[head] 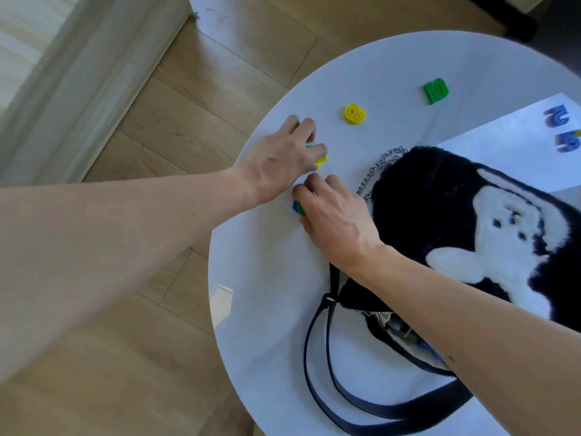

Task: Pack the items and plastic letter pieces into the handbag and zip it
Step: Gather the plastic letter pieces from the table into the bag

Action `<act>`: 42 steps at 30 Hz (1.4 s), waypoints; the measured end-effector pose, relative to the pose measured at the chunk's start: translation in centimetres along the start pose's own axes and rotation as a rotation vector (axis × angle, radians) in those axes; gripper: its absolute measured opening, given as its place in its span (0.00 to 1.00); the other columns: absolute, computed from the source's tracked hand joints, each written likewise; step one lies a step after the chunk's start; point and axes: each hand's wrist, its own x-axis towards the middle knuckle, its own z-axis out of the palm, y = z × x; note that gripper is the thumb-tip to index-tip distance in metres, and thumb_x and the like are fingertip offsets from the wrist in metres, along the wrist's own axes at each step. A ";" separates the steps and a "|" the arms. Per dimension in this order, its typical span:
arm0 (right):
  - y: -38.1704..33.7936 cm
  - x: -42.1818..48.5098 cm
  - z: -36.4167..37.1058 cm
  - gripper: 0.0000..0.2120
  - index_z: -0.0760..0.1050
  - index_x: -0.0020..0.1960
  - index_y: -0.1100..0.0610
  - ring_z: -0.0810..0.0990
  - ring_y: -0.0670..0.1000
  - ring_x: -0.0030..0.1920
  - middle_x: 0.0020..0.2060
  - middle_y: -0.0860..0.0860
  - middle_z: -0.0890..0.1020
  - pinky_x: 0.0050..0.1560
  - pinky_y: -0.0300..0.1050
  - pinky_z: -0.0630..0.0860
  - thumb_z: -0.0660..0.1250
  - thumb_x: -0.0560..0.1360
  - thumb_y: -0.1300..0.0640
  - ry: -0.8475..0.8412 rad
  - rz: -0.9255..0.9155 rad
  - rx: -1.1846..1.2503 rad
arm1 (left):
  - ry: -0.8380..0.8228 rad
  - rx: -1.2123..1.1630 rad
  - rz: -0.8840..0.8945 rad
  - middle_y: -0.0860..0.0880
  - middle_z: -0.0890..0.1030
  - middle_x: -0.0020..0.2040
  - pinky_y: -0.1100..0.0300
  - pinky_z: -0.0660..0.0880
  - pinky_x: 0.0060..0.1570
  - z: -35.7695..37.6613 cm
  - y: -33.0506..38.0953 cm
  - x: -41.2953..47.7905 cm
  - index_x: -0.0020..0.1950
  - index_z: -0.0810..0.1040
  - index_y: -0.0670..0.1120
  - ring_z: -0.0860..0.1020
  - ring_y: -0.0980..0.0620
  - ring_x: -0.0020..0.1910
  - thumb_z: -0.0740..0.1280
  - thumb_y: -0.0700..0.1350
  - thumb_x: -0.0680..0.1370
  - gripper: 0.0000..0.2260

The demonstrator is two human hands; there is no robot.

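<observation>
Head camera looks down over my two bare forearms onto a round white table (270, 309), with pale wood flooring (176, 99) open all along its left edge. Furthest left, my left hand (279, 162) lies palm down near the table's rim, its fingers curled over a small cluster of plastic letter pieces; a bit of green and a yellow piece (321, 161) peek out beside my fingertips, though I cannot tell whether I actually grip them or only cover them. Just right of it and nearly touching, my right hand (336, 221) is bent down on a blue and green piece (298, 207), fingers drawn close around it, the pinch itself hidden under my knuckles. Beyond the hands a yellow letter (354, 113) lies alone on bare tabletop, and further right a green piece (435, 90) stands apart from it, with smooth clear surface between them. The handbag (440, 199) fills the right side: black plush fur with a white fluffy animal figure, a silver chain (382, 166) at its far end and glossy black straps (317, 357) looping toward the near rim. Its zip is open under my right forearm, and something blue and something green show inside, too dim to name. At the far right, blue letters (562, 130) rest on a white sheet (503, 152).
</observation>
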 end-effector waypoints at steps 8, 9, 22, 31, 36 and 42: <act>-0.1 0.0 -0.2 0.18 0.69 0.65 0.55 0.77 0.57 0.46 0.58 0.57 0.72 0.33 0.48 0.64 0.62 0.76 0.65 -0.037 -0.021 0.059 | -0.037 0.054 0.023 0.42 0.72 0.62 0.56 0.76 0.41 0.0 0.8 -0.3 0.63 0.75 0.44 0.69 0.42 0.60 0.62 0.31 0.77 0.17; -0.2 0.0 -0.3 0.18 0.69 0.65 0.55 0.77 0.58 0.45 0.58 0.57 0.71 0.33 0.49 0.64 0.62 0.76 0.66 -0.038 -0.024 0.086 | -0.037 0.044 0.018 0.42 0.72 0.62 0.55 0.76 0.44 0.0 0.9 -0.4 0.63 0.75 0.44 0.69 0.42 0.60 0.62 0.30 0.77 0.17; 4.2 -1.4 -4.1 0.13 0.83 0.55 0.50 0.81 0.47 0.38 0.45 0.50 0.83 0.45 0.43 0.80 0.75 0.70 0.58 0.359 0.519 1.064 | -0.066 -1.136 -0.489 0.46 0.79 0.46 0.63 0.73 0.42 -2.3 2.5 -0.4 0.59 0.80 0.41 0.75 0.53 0.38 0.64 0.40 0.82 0.09; 3.2 -2.8 -7.3 0.16 0.82 0.58 0.49 0.78 0.52 0.43 0.46 0.50 0.77 0.46 0.50 0.77 0.73 0.70 0.58 0.220 0.148 0.605 | -0.194 -2.221 -0.802 0.45 0.79 0.40 0.58 0.72 0.40 -4.5 7.8 -0.8 0.48 0.78 0.42 0.78 0.50 0.39 0.47 0.53 0.83 0.23; 3.1 -2.2 -8.2 0.16 0.79 0.59 0.56 0.76 0.55 0.47 0.47 0.52 0.77 0.48 0.54 0.76 0.71 0.71 0.56 0.149 0.042 0.396 | -0.146 -2.223 -0.942 0.47 0.75 0.40 0.61 0.71 0.36 -4.4 8.1 0.1 0.51 0.76 0.44 0.75 0.49 0.42 0.54 0.58 0.83 0.20; 6.0 0.8 -8.8 0.19 0.77 0.63 0.52 0.79 0.47 0.40 0.52 0.48 0.77 0.47 0.46 0.77 0.70 0.74 0.47 0.428 0.191 0.579 | -0.008 -2.455 -1.029 0.47 0.73 0.34 0.64 0.56 0.29 -3.6 6.0 -0.7 0.37 0.73 0.45 0.69 0.51 0.30 0.57 0.51 0.81 0.16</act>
